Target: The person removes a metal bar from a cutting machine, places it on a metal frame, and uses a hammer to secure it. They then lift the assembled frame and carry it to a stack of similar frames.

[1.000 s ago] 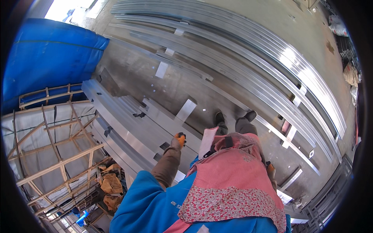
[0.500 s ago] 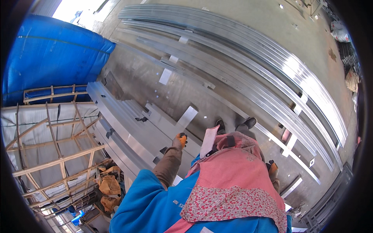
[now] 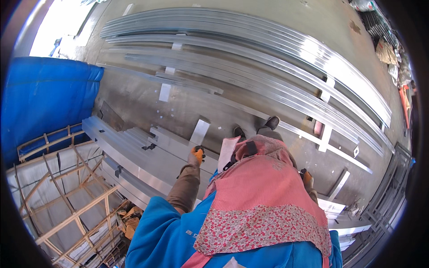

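Note:
My left hand (image 3: 196,155), in an orange glove with dark fingers, is held out over the near edge of a stack of long silvery metal profiles (image 3: 138,154). Its fingers are curled in, and nothing shows inside them. Whether it touches the profiles I cannot tell. Close by, a short flat metal piece (image 3: 199,131) lies beyond the hand. My right hand (image 3: 307,179), gloved alike, hangs at my right side, partly covered by my pink cloth (image 3: 259,192). Its fingers are mostly hidden, and no object shows in it.
Long metal profiles (image 3: 250,58) lie across the floor ahead, on short crosspieces (image 3: 325,138). A blue-covered stack (image 3: 49,98) and a wooden frame (image 3: 73,219) stand left. At far right are dark metal frames (image 3: 380,192). My shoes (image 3: 271,122) are beside a long strip.
My view has turned and shifted, so the profiles on the floor sit further left and higher. Both hands stay near my sides; more metal pieces show at lower right.

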A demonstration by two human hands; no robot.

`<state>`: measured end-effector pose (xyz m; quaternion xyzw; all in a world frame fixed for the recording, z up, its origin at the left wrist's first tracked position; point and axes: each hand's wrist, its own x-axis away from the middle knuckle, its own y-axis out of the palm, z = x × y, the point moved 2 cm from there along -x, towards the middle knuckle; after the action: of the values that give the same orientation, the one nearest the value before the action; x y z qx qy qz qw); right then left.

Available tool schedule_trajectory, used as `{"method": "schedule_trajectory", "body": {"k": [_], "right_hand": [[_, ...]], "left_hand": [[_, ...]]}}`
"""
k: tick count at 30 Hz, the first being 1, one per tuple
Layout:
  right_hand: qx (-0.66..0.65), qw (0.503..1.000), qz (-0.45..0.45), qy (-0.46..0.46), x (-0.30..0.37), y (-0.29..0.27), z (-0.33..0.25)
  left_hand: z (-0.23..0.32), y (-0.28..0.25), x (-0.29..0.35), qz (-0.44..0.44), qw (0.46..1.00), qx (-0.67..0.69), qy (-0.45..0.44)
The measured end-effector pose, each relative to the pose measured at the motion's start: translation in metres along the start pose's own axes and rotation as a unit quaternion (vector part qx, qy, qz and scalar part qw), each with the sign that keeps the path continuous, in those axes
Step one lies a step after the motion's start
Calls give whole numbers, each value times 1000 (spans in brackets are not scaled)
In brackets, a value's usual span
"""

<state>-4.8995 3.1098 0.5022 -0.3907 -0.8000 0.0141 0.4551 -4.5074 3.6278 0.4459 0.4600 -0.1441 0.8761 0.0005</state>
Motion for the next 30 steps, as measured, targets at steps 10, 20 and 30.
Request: {"method": "schedule_trajectory", "body": {"k": [10,20,30], "right_hand": [[-121,987,34,103,17,16,4],[-255,940,47,222,41,21,-6],[-115,961,126,217,57,22,-6]], "left_hand": [[-7,-16,-18,-39,998,46,2],[-19,-34,-50,-140,988,53,-26],[44,15,-80,-162,985,-47,-16]]}}
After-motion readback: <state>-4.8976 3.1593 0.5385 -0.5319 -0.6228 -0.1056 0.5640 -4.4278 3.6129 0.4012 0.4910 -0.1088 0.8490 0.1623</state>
